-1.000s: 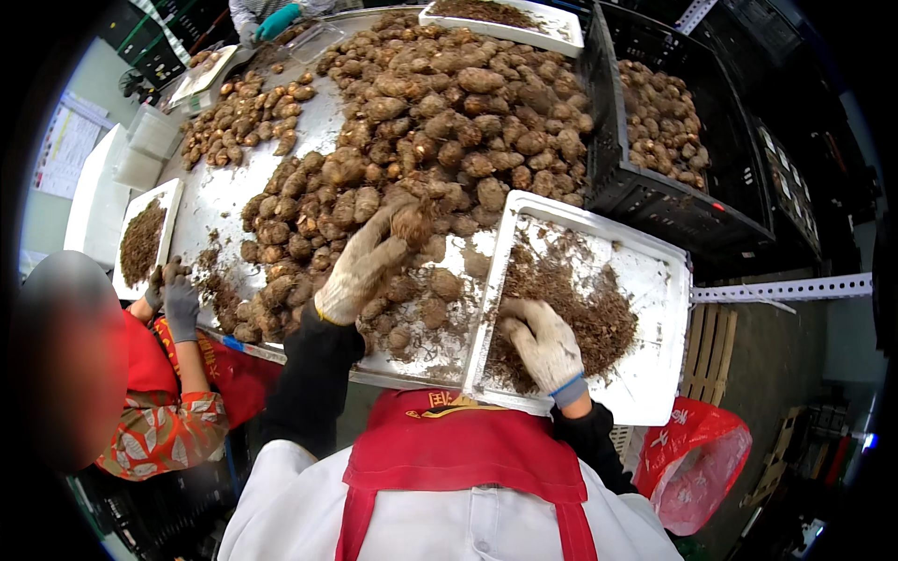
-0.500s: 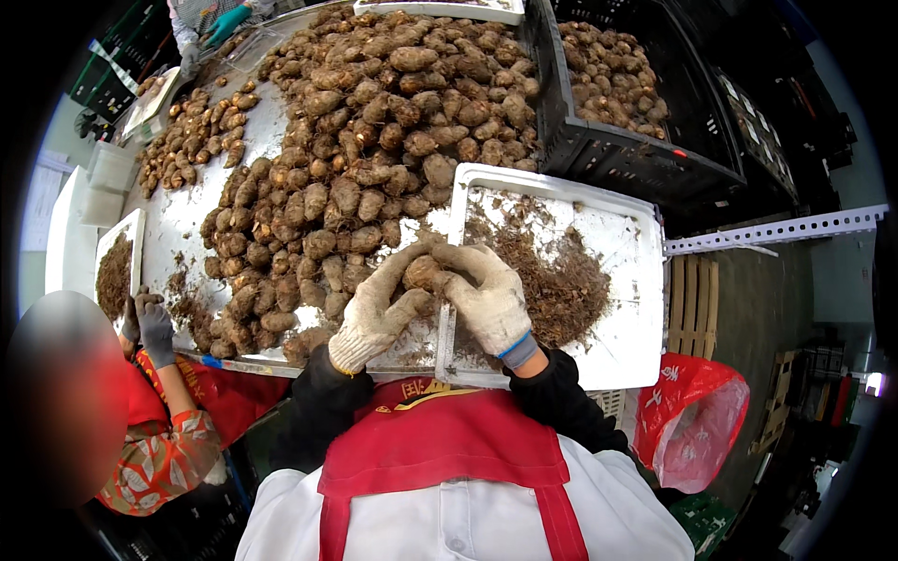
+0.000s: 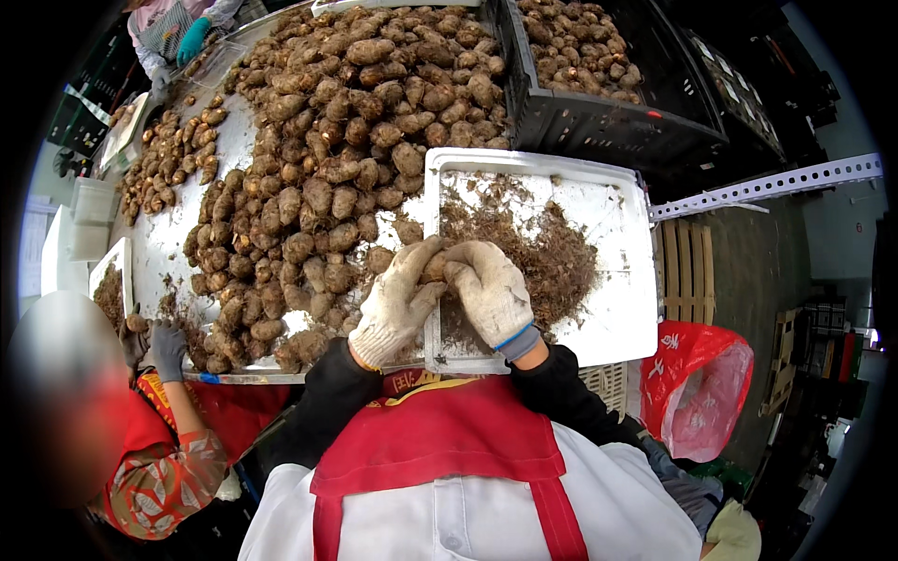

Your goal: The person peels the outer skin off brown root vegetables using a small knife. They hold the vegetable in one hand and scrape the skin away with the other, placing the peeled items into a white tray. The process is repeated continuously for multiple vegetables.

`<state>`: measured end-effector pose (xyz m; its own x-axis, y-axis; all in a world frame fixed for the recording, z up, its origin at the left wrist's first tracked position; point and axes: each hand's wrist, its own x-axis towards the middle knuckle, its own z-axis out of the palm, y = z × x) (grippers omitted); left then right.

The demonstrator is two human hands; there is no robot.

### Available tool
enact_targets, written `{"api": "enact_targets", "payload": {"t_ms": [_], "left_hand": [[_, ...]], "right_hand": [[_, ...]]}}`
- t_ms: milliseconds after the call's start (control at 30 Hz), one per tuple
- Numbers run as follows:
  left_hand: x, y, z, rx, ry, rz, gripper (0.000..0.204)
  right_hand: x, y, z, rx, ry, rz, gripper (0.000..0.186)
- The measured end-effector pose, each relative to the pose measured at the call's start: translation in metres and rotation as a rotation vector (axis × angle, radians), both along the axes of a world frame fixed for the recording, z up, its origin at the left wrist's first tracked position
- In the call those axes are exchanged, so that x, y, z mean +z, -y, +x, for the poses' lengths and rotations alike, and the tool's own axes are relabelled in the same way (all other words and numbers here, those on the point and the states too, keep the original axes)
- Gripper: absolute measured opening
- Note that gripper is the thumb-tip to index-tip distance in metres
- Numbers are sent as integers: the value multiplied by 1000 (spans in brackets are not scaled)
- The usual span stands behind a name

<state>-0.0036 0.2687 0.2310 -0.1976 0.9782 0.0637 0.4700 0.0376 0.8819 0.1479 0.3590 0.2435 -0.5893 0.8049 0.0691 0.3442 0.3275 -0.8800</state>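
Observation:
Both of my hands wear off-white knitted gloves dirtied with soil. My left hand point(image 3: 398, 304) and my right hand point(image 3: 488, 292) meet over the left rim of a white foam tray point(image 3: 625, 327). Between their fingers they hold a small brown taro point(image 3: 433, 269), mostly covered by the gloves. Brown peel and fibre scraps point(image 3: 552, 252) are strewn over the tray's floor. To the left and beyond lies a large heap of hairy taros point(image 3: 327, 178) on a metal table point(image 3: 173, 238); a few lie close to my left hand.
A black crate point(image 3: 608, 117) of taros stands at the far right. Left of me a co-worker's grey-gloved hand point(image 3: 169, 351) is by the table edge; another person's teal glove point(image 3: 195, 41) shows at the far left. A red plastic bag point(image 3: 673, 383) hangs right of the tray.
My hands still hold the taro, with the fingers shifted around it. The view has moved slightly. The co-worker at left now holds up a taro. Another person's clothing appears at lower right.

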Motion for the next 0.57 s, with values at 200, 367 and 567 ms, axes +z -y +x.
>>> {"api": "enact_targets", "payload": {"t_ms": [200, 367, 567], "left_hand": [[-28, 0, -12, 32, 435, -40, 62], [-23, 9, -11, -28, 1297, -84, 61], [-36, 13, -19, -131, 1660, -74, 61]], "right_hand": [[7, 3, 24, 51, -98, -104, 24], [-16, -33, 58, -15, 510, 459, 29], [30, -23, 38, 94, 268, 157, 18]]}}
